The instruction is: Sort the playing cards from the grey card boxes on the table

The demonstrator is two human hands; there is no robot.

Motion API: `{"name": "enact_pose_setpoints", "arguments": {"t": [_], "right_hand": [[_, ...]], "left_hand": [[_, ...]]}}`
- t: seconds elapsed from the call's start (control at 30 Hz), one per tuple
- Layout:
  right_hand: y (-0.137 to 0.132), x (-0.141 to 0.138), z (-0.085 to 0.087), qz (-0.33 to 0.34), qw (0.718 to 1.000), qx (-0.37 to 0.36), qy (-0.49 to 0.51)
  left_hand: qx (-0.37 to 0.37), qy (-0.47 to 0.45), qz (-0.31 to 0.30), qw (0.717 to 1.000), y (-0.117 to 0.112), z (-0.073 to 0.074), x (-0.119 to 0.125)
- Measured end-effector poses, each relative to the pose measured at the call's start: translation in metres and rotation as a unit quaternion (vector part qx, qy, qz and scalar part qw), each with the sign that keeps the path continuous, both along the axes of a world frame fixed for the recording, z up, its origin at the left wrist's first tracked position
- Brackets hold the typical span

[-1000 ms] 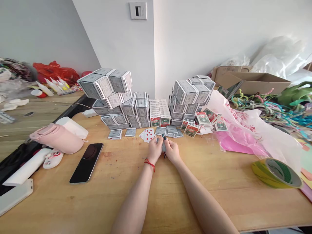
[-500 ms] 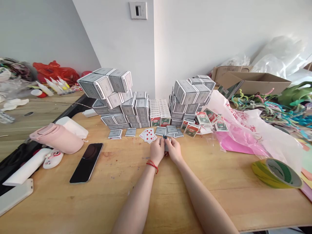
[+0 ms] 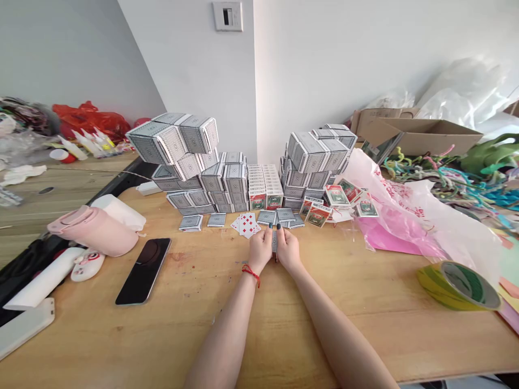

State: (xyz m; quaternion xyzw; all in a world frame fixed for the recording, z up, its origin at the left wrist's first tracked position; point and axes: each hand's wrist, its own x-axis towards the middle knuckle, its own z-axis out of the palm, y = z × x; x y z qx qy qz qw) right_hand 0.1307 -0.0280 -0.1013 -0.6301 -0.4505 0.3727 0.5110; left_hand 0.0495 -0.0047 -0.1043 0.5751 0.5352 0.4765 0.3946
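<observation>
My left hand point(image 3: 260, 248) and right hand point(image 3: 288, 248) are both gripping one small patterned card piece point(image 3: 274, 241), pinched between them, thumbs side by side. It's just on my side of some face-up cards point(image 3: 247, 223) and face-down cards point(image 3: 267, 217). Farther back I've got boxed decks point(image 3: 265, 186) between two patterned stacks point(image 3: 316, 154), plus a phone point(image 3: 144, 271) way off left.

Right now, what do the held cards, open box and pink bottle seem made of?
Held cards: probably card stock, by the printed back; finish unclear. Open box: likely cardboard, matt brown, angled flap. Pink bottle: smooth, satiny; plastic or coated metal, unclear which.
</observation>
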Motion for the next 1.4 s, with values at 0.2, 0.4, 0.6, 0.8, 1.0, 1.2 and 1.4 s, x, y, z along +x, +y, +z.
{"name": "enact_pose_setpoints", "arguments": {"t": [0.2, 0.4, 0.6, 0.8, 1.0, 1.2, 1.4], "right_hand": [[0.001, -0.009, 0.004, 0.029, 0.987, -0.004, 0.16], [-0.001, -0.015, 0.005, -0.001, 0.983, 0.005, 0.181], [-0.004, -0.015, 0.009, -0.009, 0.987, -0.004, 0.158], [-0.004, -0.014, 0.013, -0.066, 0.987, -0.006, 0.145], [0.003, 0.0, 0.003, -0.125, 0.983, -0.005, 0.131], [0.002, 0.002, 0.002, -0.143, 0.989, 0.035, -0.008], [-0.003, 0.0, 0.0, -0.17, 0.967, 0.073, -0.172]], "left_hand": [[-0.132, -0.173, -0.043, 0.975, -0.005, 0.006, 0.002], [-0.183, -0.249, -0.046, 0.95, -0.008, 0.017, 0.002], [-0.182, -0.294, -0.07, 0.936, -0.004, 0.009, -0.002], [-0.17, -0.276, -0.068, 0.944, -0.005, 0.007, 0.002], [-0.072, -0.147, -0.072, 0.984, -0.007, 0.003, 0.007], [0.009, -0.032, -0.055, 0.998, -0.007, 0.002, 0.005], [-0.005, 0.029, -0.01, 1.0, -0.004, 0.003, 0.003]]}}
